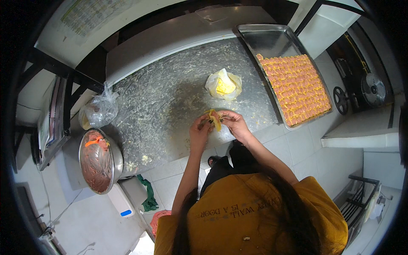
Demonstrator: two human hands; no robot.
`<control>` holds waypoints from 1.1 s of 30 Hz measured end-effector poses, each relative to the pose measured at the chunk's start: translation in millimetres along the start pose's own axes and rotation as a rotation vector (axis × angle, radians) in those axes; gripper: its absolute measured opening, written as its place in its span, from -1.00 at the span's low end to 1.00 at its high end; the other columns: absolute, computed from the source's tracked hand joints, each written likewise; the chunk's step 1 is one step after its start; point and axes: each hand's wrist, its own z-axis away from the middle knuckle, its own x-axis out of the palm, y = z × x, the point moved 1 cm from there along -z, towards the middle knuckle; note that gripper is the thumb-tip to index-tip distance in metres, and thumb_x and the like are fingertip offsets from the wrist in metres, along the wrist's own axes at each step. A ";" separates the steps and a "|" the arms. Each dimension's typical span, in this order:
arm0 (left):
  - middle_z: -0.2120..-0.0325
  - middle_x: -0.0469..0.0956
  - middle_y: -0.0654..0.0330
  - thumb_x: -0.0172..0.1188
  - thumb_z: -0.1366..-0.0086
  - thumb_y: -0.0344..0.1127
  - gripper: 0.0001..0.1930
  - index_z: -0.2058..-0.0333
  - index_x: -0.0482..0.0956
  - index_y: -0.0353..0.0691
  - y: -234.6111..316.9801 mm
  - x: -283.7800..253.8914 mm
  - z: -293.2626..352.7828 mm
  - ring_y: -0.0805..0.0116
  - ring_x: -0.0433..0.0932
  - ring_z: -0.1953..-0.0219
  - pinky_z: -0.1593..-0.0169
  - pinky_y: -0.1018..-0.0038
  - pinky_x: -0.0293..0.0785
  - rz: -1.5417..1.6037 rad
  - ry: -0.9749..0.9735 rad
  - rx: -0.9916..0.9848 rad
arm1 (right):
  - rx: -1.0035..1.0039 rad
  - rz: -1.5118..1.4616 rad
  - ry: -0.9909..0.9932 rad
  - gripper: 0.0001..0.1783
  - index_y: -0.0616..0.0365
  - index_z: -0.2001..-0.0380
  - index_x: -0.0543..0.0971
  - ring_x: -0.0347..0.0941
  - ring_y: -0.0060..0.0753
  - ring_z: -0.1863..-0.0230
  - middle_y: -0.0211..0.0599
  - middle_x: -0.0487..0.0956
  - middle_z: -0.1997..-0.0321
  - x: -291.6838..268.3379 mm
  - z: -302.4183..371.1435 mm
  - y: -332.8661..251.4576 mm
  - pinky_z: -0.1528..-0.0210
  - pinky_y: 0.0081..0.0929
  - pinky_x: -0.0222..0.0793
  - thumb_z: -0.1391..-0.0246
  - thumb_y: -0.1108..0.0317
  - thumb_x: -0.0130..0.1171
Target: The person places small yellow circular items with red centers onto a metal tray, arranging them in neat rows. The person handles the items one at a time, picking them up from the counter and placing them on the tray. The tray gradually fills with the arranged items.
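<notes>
Between the fingers of both hands, over the near edge of the table, is a dumpling (pixel 215 119) with a yellow wrapper and some pink filling showing. My left hand (pixel 200 126) pinches its left side; my right hand (pixel 235 124) has its fingers closed on the right side. Just beyond them, a stack of yellow wrappers (pixel 224 88) sits in an opened plastic bag (pixel 211 83). A metal bowl (pixel 118 159) of pink minced filling (pixel 94 174) stands at the left, an orange spatula (pixel 94 141) lying in it.
On the right, a large metal tray (pixel 276 40) carries rows of yellow-edged pink dumplings (pixel 299 89); its far end shows bare metal. Crumpled clear plastic (pixel 100 109) lies behind the bowl. Pale crumbs dot the grey speckled table (pixel 157 93). Beyond the tray stands a fan (pixel 373 87).
</notes>
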 end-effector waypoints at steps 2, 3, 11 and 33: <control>0.34 0.49 0.17 0.06 -0.10 -0.56 -0.72 0.16 0.43 -0.35 -3.4 1.9 -0.8 0.52 0.48 0.36 0.28 0.62 0.43 0.043 0.021 0.009 | 0.012 -0.030 -0.009 -0.78 0.29 0.25 0.49 0.43 -0.54 0.18 -0.33 0.52 0.21 -1.0 -0.6 1.6 0.09 -0.60 0.33 0.03 0.62 0.00; 0.37 0.48 0.19 0.07 -0.08 -0.55 -0.74 0.19 0.44 -0.35 -3.2 2.5 -0.3 0.52 0.47 0.37 0.29 0.62 0.42 0.041 0.016 0.017 | 0.025 -0.039 0.009 -0.78 0.29 0.24 0.49 0.43 -0.54 0.17 -0.33 0.52 0.22 -1.6 -1.7 1.1 0.10 -0.60 0.32 0.03 0.62 0.00; 0.42 0.47 0.23 0.10 -0.01 -0.57 -0.79 0.31 0.42 -0.33 -13.4 9.1 4.9 0.51 0.46 0.34 0.26 0.58 0.41 0.100 0.104 0.102 | 0.013 -0.072 -0.025 -0.72 0.28 0.22 0.49 0.41 -0.56 0.17 -0.34 0.52 0.26 9.1 12.7 -16.0 0.11 -0.67 0.31 0.08 0.66 0.04; 0.38 0.54 0.08 0.23 0.08 -0.57 -0.66 0.24 0.46 -0.32 -7.5 21.0 21.5 0.34 0.57 0.35 0.30 0.51 0.52 -0.581 0.012 0.214 | -0.373 1.294 -0.299 -0.54 0.22 0.24 0.48 0.41 -0.01 0.23 -0.08 0.48 0.28 -6.0 10.0 -33.3 0.18 -0.28 0.35 0.38 0.64 0.15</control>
